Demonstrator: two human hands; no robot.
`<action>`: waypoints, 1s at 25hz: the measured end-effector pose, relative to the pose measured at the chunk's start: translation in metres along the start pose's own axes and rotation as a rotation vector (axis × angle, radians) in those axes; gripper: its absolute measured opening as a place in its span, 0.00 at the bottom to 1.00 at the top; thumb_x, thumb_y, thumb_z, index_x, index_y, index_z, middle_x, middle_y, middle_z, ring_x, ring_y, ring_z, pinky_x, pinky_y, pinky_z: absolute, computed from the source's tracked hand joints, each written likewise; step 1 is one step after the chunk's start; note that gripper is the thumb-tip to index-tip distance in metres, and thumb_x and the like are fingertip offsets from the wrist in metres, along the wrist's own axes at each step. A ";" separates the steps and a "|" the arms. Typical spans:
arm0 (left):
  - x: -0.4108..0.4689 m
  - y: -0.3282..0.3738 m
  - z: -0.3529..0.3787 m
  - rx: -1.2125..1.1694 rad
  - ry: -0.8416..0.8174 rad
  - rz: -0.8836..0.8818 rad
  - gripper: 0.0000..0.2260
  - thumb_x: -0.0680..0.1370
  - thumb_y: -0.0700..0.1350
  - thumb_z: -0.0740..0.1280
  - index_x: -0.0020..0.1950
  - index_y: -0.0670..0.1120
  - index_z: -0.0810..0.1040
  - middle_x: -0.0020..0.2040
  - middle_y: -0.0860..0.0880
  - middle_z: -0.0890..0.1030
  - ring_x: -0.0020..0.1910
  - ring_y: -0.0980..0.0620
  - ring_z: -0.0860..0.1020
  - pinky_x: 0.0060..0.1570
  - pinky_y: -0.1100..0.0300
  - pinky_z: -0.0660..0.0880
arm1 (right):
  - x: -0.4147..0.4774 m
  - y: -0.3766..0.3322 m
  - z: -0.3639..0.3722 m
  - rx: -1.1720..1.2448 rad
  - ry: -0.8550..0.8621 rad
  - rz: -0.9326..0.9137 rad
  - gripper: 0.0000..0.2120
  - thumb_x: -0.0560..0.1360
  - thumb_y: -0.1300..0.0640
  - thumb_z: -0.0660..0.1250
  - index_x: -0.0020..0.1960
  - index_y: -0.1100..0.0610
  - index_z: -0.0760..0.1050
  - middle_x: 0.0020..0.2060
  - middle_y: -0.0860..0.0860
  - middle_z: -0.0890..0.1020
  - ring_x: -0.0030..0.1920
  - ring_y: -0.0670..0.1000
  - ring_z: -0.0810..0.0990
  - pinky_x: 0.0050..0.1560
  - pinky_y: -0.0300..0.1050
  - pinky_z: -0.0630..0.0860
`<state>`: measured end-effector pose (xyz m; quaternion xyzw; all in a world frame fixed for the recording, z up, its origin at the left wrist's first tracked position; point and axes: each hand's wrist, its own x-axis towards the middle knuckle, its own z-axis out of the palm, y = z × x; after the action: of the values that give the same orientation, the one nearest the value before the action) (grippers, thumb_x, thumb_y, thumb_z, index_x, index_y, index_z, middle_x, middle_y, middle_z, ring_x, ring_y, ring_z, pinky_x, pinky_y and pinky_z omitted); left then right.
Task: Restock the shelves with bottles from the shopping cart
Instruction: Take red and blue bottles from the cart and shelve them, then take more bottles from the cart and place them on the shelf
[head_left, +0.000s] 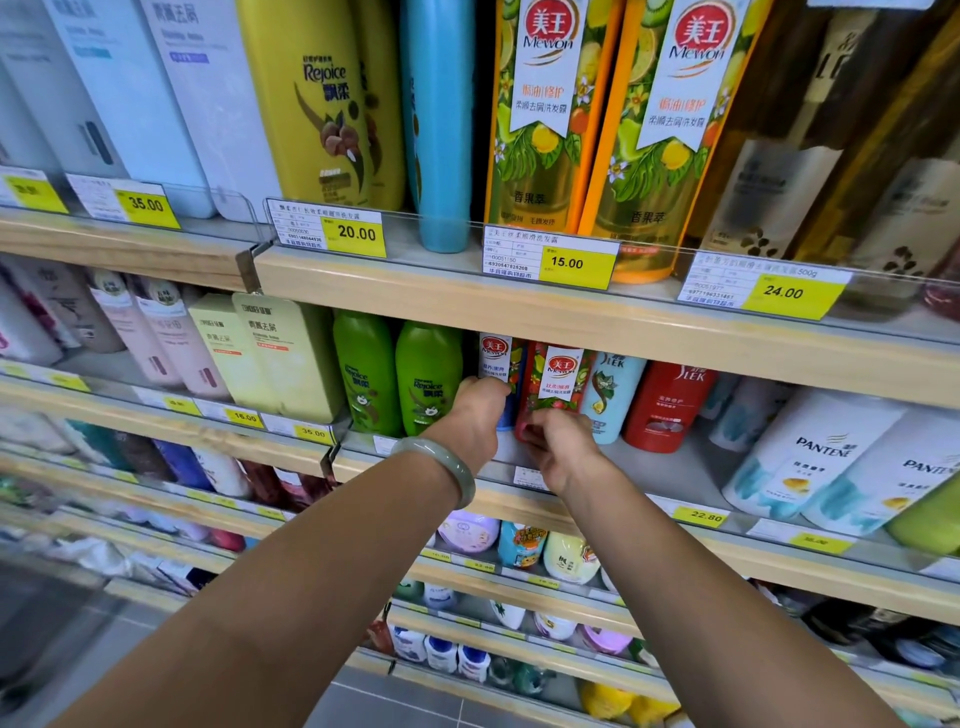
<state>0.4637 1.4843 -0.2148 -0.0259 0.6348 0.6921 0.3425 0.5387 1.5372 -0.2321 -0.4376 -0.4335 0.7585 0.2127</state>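
Head view: left hand (475, 415), right hand (561, 447) clasp bottles (558, 382).

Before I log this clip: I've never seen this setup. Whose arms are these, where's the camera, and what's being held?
No machine here: a person wears one wide-angle camera on the head, looking down at their own bare arms. The left hand, pale green bangle at its wrist, grips a blue-based Mewon bottle with a white label; the right hand grips the red Mewon bottle beside it. Both are in the row on the grey-topped wooden shelf, between green Rejoice bottles and a light-blue Slek bottle.
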 end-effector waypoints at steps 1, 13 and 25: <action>0.001 0.000 0.000 0.005 -0.002 0.001 0.18 0.73 0.36 0.61 0.63 0.40 0.72 0.57 0.38 0.79 0.56 0.40 0.78 0.61 0.43 0.73 | 0.001 0.000 0.000 0.003 -0.001 0.001 0.25 0.66 0.74 0.62 0.63 0.69 0.70 0.44 0.60 0.76 0.43 0.55 0.72 0.43 0.47 0.73; -0.045 -0.001 -0.027 0.093 -0.081 0.027 0.07 0.79 0.34 0.57 0.53 0.41 0.72 0.35 0.47 0.70 0.32 0.53 0.67 0.34 0.61 0.66 | -0.030 -0.008 0.003 -0.110 -0.062 -0.001 0.06 0.77 0.66 0.59 0.44 0.60 0.73 0.33 0.54 0.78 0.31 0.50 0.78 0.32 0.42 0.77; -0.081 0.014 -0.377 0.152 -0.022 -0.091 0.09 0.82 0.44 0.58 0.50 0.43 0.76 0.47 0.47 0.79 0.44 0.52 0.77 0.45 0.57 0.72 | -0.135 0.125 0.197 -1.060 -0.518 -0.099 0.11 0.78 0.58 0.59 0.37 0.52 0.68 0.33 0.51 0.73 0.32 0.51 0.73 0.32 0.40 0.65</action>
<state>0.3683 1.1111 -0.2369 -0.0211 0.6799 0.6260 0.3813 0.4494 1.2830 -0.2257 -0.2637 -0.8110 0.5099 -0.1124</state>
